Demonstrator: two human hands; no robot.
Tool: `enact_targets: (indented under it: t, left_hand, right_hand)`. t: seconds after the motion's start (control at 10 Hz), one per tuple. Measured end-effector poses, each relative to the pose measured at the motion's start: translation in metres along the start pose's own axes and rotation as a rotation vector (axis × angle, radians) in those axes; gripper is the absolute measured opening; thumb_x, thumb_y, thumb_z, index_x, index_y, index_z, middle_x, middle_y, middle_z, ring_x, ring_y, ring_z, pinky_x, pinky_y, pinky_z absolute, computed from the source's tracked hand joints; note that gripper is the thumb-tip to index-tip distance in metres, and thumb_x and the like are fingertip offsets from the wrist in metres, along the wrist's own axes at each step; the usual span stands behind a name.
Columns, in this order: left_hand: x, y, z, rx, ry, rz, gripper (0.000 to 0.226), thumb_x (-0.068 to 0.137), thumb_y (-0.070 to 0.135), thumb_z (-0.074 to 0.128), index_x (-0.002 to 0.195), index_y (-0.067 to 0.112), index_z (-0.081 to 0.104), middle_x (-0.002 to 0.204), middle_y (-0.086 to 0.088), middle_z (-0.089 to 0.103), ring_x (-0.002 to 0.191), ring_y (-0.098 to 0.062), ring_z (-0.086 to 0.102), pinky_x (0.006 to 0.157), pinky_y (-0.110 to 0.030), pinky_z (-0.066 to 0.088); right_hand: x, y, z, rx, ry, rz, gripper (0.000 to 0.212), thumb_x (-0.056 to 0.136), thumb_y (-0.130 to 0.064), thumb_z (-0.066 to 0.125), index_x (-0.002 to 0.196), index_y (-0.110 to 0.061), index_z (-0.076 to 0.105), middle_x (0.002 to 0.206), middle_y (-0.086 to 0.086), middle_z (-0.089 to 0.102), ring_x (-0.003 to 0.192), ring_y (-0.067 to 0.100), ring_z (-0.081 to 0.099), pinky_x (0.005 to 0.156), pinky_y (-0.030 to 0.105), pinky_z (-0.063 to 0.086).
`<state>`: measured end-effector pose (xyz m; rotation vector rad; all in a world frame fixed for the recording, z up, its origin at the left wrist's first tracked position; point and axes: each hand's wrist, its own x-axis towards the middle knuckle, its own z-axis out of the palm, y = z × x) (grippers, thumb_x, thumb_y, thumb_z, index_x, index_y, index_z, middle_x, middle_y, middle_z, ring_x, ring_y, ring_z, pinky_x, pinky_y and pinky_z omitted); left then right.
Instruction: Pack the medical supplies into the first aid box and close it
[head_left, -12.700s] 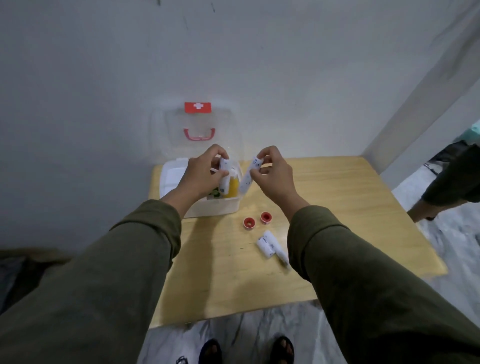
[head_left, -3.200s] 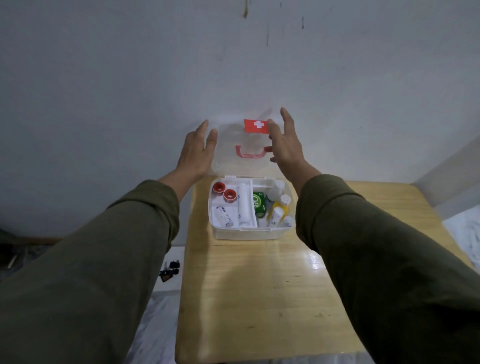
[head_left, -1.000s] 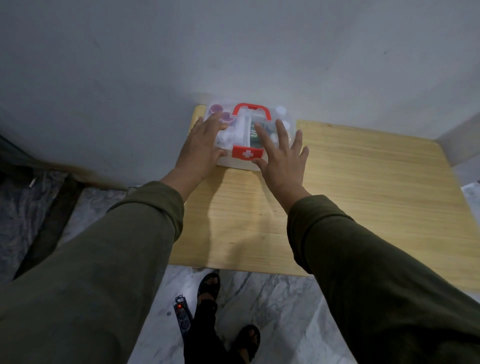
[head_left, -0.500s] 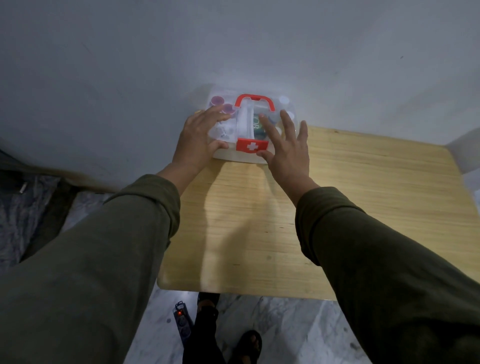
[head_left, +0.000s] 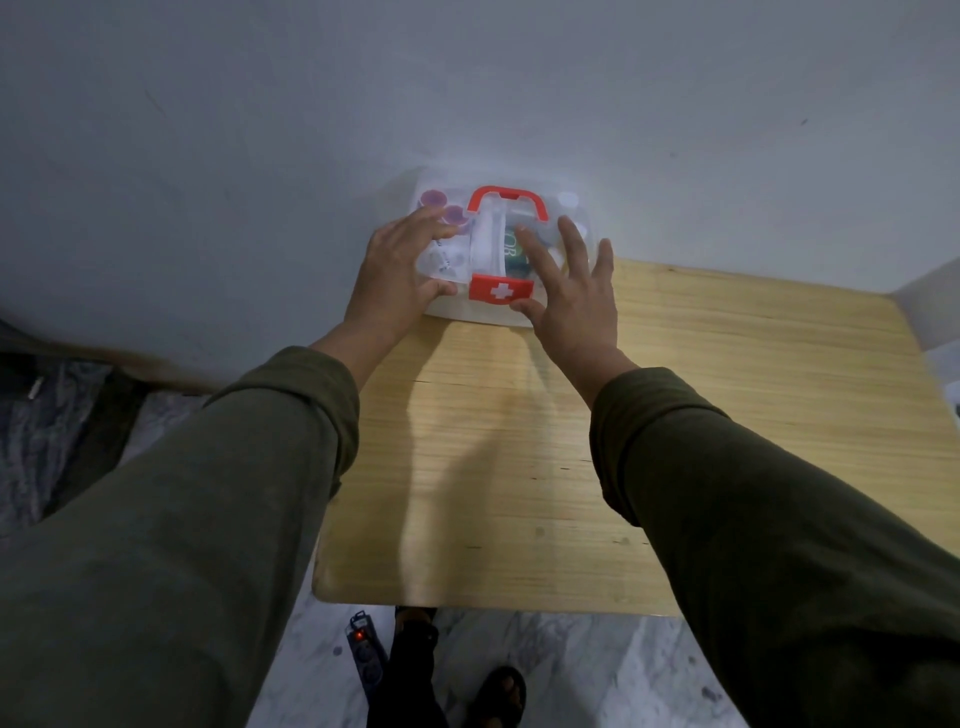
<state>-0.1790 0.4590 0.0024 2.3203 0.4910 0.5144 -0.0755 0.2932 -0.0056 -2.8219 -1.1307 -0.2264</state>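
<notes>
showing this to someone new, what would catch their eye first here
The clear first aid box at the table's far edge by the wall, lid down, with its red handle and red cross latch. Both hands press flat on the lid: left hand and right hand, either side of the latch.

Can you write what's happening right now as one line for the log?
step: closing | first aid box lid down | left hand and right hand pressing lid | supplies inside

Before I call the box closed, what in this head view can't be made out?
- Red latch: too small to tell if it is snapped shut.
- Lid corners: covered by the left hand and right hand.
- Supplies inside the box: blurred through the clear lid.
</notes>
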Motion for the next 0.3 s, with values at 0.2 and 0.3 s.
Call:
enact_targets:
  t: [0.2,0.3]
  left_hand:
    - [0.001,0.007,-0.011,0.015,-0.040,-0.005,0.061,0.076,0.013,0.076,0.130,0.025,0.050,0.151,0.000,0.032,0.138,-0.018,0.029,0.104,-0.023,0.027]
    - [-0.006,0.001,-0.015,0.002,0.047,-0.049,0.063,0.075,0.016,0.077,0.130,0.025,0.048,0.154,-0.004,0.022,0.142,-0.020,0.022,0.105,-0.024,0.027]
  right_hand:
    - [0.008,0.002,-0.010,0.042,-0.158,0.096,0.087,0.081,-0.056,0.060,0.146,-0.042,0.004,0.160,0.007,0.000,0.144,0.046,0.001,0.115,0.062,0.012]
    - [-0.004,-0.003,-0.025,0.098,-0.055,0.112,0.085,0.083,-0.058,0.056,0.147,-0.040,0.004,0.160,0.006,-0.001,0.144,0.045,-0.003,0.113,0.061,0.010]
